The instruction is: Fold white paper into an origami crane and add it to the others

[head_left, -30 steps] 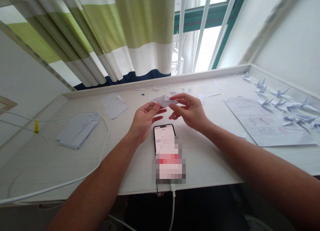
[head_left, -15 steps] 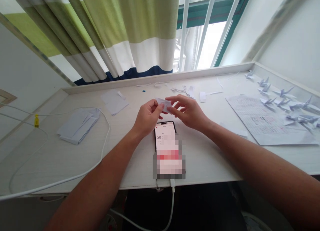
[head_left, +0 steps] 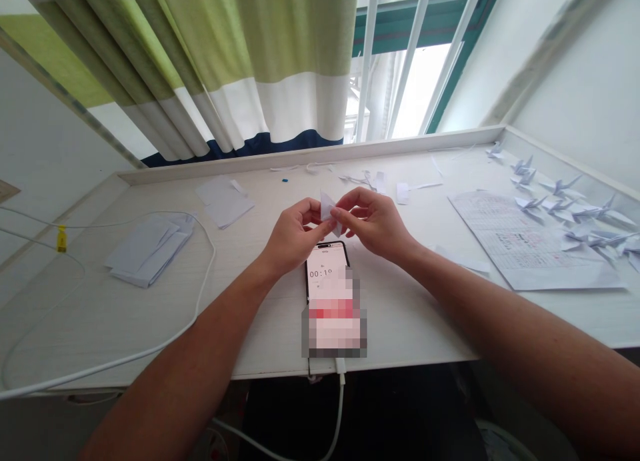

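Note:
A small folded piece of white paper [head_left: 327, 204] is held up between both hands, its pointed corner standing upward. My left hand [head_left: 299, 233] pinches it from the left, the thumb pressed along its lower part. From the right, my right hand [head_left: 373, 220] grips the same paper with thumb and forefinger. The fingers cover much of it, so its full shape is hidden. Just below the hands lies a phone [head_left: 327, 258] with a lit screen showing a timer, partly blurred.
Several folded paper cranes [head_left: 557, 186] stand at the right, some on a printed sheet [head_left: 495, 238]. Stacked paper [head_left: 150, 248] and loose sheets [head_left: 225, 201] lie at the left. Paper scraps [head_left: 403, 193] sit behind the hands. A white cable [head_left: 207, 274] loops across the left side.
The paper has been turned between my fingers, from lying sideways to having its point upward. My right thumb has moved onto it. The view has shifted slightly.

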The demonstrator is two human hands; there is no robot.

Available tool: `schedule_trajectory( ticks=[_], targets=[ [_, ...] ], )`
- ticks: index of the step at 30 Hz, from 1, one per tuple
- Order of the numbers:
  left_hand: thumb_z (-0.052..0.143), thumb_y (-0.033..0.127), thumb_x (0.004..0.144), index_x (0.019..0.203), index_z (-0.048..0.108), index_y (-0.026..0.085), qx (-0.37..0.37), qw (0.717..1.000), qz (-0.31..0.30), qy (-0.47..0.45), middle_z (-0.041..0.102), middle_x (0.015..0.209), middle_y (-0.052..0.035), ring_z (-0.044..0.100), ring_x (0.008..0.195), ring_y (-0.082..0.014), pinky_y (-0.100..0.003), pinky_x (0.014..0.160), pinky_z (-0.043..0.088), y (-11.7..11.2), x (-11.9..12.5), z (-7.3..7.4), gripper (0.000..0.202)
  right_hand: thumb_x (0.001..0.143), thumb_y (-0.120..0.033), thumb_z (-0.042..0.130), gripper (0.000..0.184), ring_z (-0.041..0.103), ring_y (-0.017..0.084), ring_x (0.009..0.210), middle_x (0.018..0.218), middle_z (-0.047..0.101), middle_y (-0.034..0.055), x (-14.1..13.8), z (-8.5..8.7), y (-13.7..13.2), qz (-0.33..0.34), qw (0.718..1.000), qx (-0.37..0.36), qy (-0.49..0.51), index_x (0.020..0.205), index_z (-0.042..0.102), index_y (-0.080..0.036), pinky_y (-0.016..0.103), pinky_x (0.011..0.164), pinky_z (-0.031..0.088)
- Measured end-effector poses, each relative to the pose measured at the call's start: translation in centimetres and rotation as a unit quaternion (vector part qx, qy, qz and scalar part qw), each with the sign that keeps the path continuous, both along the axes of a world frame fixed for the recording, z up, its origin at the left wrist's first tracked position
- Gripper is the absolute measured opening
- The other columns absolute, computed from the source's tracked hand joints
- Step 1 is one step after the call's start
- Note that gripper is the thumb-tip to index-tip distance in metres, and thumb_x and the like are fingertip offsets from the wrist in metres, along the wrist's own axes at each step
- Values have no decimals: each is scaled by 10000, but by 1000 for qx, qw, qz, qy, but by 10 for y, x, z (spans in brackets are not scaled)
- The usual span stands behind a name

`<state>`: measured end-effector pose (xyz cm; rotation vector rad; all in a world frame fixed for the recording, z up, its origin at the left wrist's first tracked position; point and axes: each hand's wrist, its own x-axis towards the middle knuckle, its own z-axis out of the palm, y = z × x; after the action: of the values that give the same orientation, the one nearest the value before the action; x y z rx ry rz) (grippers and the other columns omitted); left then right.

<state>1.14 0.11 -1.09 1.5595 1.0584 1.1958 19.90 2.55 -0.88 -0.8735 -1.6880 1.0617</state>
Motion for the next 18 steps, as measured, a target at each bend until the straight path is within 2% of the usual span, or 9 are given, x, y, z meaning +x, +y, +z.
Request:
schedule_trajectory(
  ticks=[3, 5, 8, 10, 13, 18],
  targets=[
    [876, 435, 808, 940, 675, 175, -6, 1000, 7, -17, 754, 839, -45, 709, 769, -180, -298, 681, 561, 1, 0, 1, 354, 858, -502, 815, 353, 710, 167, 700, 888, 716, 44, 0, 1, 0, 4, 1000, -11, 9, 896, 651, -191, 324, 576, 605],
    [883, 405, 799, 1024, 678, 176, -18, 999, 16, -30, 759, 850, -41, 706, 765, -176, -297, 683, 562, 2, 0, 2, 381, 863, -420, 798, 281, 722, 175, 725, 899, 717, 46, 1, 2, 1, 12, 1000, -17, 14, 937, 660, -187, 331, 595, 618],
    [848, 387, 831, 1146, 707, 179, -33, 999, 13, -32, 769, 909, -50, 701, 794, -176, -286, 675, 556, 3, -2, 3, 402, 860, -298, 733, 205, 735, 188, 758, 895, 734, 45, 1, 2, 1, 18, 1000, -16, 19, 1020, 671, -185, 343, 624, 631],
    [808, 393, 865, 1129, 741, 180, -38, 999, 2, -31, 772, 952, -61, 691, 812, -173, -279, 672, 552, 3, -4, 3, 345, 852, -249, 693, 205, 742, 195, 784, 903, 750, 47, 1, 2, 1, 20, 1000, -12, 16, 1046, 675, -185, 349, 644, 638],
    [782, 402, 884, 1053, 769, 180, -47, 998, -3, -33, 772, 964, -65, 683, 827, -177, -280, 673, 551, 2, -4, 3, 280, 862, -239, 676, 203, 747, 197, 799, 918, 760, 50, 1, 2, 0, 25, 1000, -7, 9, 1058, 680, -187, 348, 653, 640],
    [783, 417, 881, 1021, 786, 177, -58, 998, -1, -38, 766, 922, -66, 657, 771, -171, -278, 625, 520, 2, -2, 4, 278, 896, -347, 740, 264, 746, 191, 786, 914, 733, 40, 0, 2, 0, 26, 1000, -12, 1, 1104, 692, -193, 337, 651, 637]
  ],
)
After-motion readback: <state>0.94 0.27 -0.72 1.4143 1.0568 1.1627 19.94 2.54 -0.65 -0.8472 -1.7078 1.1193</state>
